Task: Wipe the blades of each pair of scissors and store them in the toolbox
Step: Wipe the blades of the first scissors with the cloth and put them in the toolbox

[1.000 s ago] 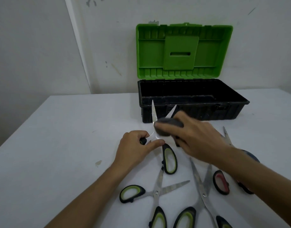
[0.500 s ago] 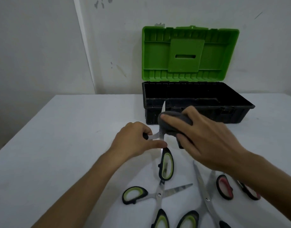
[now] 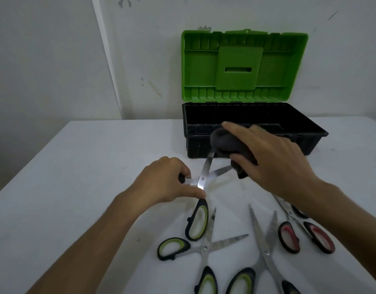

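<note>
Held scissors: a pair of steel scissors with black and lime-green handles (image 3: 202, 183), blades spread apart, lifted just above the white tabletop (image 3: 87, 166) in front of the toolbox.
Left hand: the left hand (image 3: 168, 183) has its grip closed on one handle beside the pivot; the other handle hangs down toward the viewer.
Right hand: the right hand (image 3: 267, 158) has its grip clenched on a dark grey cloth (image 3: 227, 143), which covers the tips of both blades.
Toolbox: a black plastic toolbox with a raised green lid (image 3: 244, 66), open, standing at the back of the tabletop against the wall; its inside looks dark.
Other scissors: two more green-handled open pairs (image 3: 204, 249) (image 3: 265, 253) lie near the viewer; a red-handled pair (image 3: 305, 234) lies to the right, partly under the right forearm.
</note>
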Demonstrator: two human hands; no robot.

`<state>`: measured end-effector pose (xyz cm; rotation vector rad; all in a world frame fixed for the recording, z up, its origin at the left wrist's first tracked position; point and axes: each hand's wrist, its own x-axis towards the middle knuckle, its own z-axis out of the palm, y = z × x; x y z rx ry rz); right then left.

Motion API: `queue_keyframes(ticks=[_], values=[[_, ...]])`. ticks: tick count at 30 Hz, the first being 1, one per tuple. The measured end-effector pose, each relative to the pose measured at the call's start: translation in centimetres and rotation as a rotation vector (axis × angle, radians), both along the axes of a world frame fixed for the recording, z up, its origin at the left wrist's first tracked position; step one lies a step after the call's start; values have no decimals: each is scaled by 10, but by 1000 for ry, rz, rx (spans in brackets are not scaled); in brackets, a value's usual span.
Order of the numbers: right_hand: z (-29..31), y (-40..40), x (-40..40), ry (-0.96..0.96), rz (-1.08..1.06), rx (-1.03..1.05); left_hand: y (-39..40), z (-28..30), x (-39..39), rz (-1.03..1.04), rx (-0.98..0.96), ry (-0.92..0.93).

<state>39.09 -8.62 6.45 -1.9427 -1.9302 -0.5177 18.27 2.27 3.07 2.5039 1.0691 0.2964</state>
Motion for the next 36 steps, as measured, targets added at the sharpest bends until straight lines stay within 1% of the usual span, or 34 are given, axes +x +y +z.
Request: queue_keyframes(ticks=[1,3,4,5,7,9,11,12,14,16,18,20,24,26,28,31,34,36], values=[[0,-5,-6,26,58,16,0,1,0,5,-6,-3],[-7,-9,-18,-24,156,11,-5,4,3,-6,5,-13],[-10,-8,-19,-47,172,9,-8,6,4,-14,38,-8],[-11,-4,-18,-29,164,27,-10,9,5,-17,76,-5],[-7,9,-7,77,111,73,-12,15,4,-5,125,-20],[2,21,7,143,37,126,-11,18,2,0,130,-14],[9,23,17,161,-27,187,-11,20,1,-10,112,-4],[11,21,18,162,-22,204,-11,20,1,-12,103,-9],[13,11,9,135,62,173,-9,22,2,-10,80,-30],[6,0,-6,38,163,120,-9,24,2,-12,62,-43],[-3,-4,-15,-60,200,112,-10,24,2,-15,71,-31],[-4,0,-11,-84,157,164,-11,24,1,-9,81,-9],[27,3,13,46,-50,365,-6,25,-2,15,66,-20],[34,-3,14,33,-45,407,-3,23,-3,13,55,-41],[30,-9,4,-2,81,371,-1,20,-2,13,60,-32],[8,-10,-13,-64,241,207,-2,17,1,34,48,-31],[-17,0,-22,-32,239,52,-3,16,0,15,42,-70],[-22,12,-16,78,165,59,-3,16,0,16,80,-72]])
